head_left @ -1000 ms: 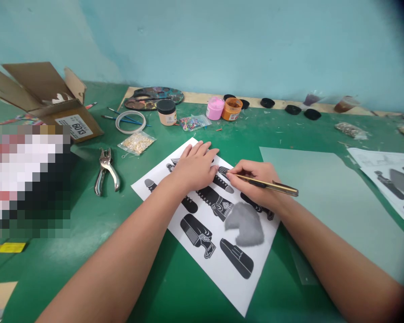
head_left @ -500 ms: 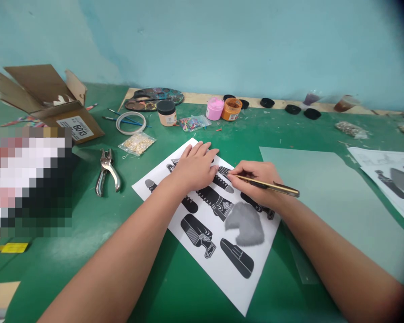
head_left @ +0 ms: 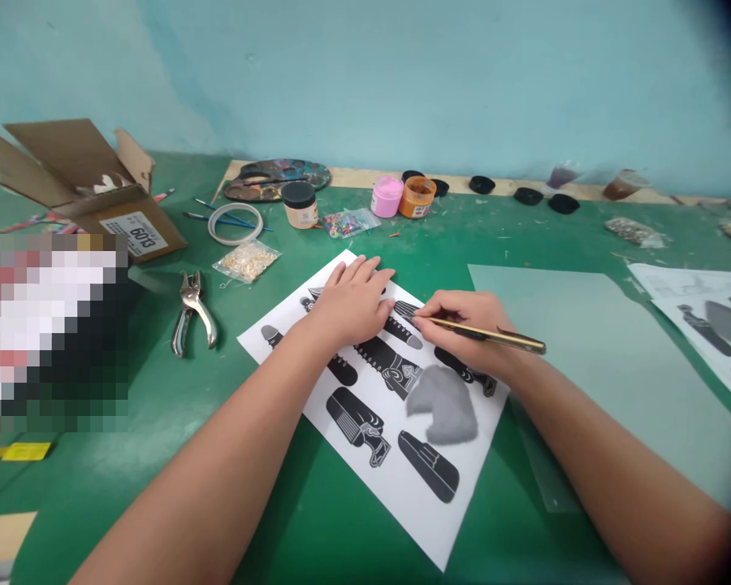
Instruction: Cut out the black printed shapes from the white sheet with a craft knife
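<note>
A white sheet of paper (head_left: 395, 504), printed with black and grey figure parts, lies turned at an angle on the green table. Flat on its upper part rests my left hand (head_left: 356, 305), fingers stretched out and covering some of the print. My right hand (head_left: 463, 325) grips a thin gold and black pen (head_left: 505, 339) in a writing hold. The pen's front end points at a striped dark shape near the sheet's upper right edge; whether the tip touches the paper cannot be made out.
Left of the sheet are a metal hole punch (head_left: 192, 315), a bag of gold bits (head_left: 247, 262) and an open cardboard box (head_left: 127, 215). Paint jars (head_left: 387, 197) and a palette (head_left: 277, 179) stand behind. A translucent sheet (head_left: 597, 366) lies right, beside more printed paper (head_left: 707, 325).
Both hands stay nearly where they were on the sheet. The pen's rear end has shifted very slightly right and down. The whole view has drifted a few pixels.
</note>
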`<state>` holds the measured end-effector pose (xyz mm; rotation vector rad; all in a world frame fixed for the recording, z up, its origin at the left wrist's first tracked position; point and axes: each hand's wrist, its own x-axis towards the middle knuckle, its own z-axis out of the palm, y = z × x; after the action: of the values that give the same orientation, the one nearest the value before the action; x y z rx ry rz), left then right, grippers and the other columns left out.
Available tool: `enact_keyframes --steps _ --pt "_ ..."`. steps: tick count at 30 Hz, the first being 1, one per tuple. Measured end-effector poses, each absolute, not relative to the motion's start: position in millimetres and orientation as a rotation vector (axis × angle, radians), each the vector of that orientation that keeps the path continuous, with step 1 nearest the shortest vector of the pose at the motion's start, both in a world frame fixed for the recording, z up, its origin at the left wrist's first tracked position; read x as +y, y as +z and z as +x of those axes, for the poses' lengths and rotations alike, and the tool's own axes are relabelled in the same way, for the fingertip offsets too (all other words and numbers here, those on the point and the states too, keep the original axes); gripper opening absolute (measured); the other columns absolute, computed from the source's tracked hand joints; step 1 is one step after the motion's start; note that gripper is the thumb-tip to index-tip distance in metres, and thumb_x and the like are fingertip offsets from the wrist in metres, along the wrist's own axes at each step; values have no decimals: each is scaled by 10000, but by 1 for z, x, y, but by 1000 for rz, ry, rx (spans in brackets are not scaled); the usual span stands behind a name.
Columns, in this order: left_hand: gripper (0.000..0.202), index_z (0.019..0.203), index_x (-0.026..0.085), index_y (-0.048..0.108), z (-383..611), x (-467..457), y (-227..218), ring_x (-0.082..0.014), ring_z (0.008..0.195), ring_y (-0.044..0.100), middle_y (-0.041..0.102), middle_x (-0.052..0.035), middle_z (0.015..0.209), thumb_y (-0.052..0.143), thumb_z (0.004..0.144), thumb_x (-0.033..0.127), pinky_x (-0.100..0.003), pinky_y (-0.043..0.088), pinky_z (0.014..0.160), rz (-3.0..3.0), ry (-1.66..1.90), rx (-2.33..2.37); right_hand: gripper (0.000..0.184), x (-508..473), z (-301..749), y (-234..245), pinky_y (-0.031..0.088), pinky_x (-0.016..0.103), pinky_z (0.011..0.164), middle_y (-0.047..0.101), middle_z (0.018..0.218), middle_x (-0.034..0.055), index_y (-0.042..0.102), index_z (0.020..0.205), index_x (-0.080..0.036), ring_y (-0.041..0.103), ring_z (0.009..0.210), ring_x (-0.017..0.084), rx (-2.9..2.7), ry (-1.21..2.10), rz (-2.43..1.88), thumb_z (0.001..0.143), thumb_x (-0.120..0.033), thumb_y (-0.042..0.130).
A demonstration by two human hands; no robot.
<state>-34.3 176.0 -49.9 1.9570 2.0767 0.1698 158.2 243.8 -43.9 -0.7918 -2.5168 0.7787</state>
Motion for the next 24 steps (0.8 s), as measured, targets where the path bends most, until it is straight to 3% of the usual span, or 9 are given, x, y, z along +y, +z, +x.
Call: enact_keyframes --steps 24 --pt "580 1529 202 331 -35 177 -51 -276 1526 119 205 -81 1645 347 991 418 -491 99 1239 1956 164 2072 110 244 162 -36 359 247 540 640 614 -21 664 675 -180 498 541 97 -2541 811 -858 780 -202 637"
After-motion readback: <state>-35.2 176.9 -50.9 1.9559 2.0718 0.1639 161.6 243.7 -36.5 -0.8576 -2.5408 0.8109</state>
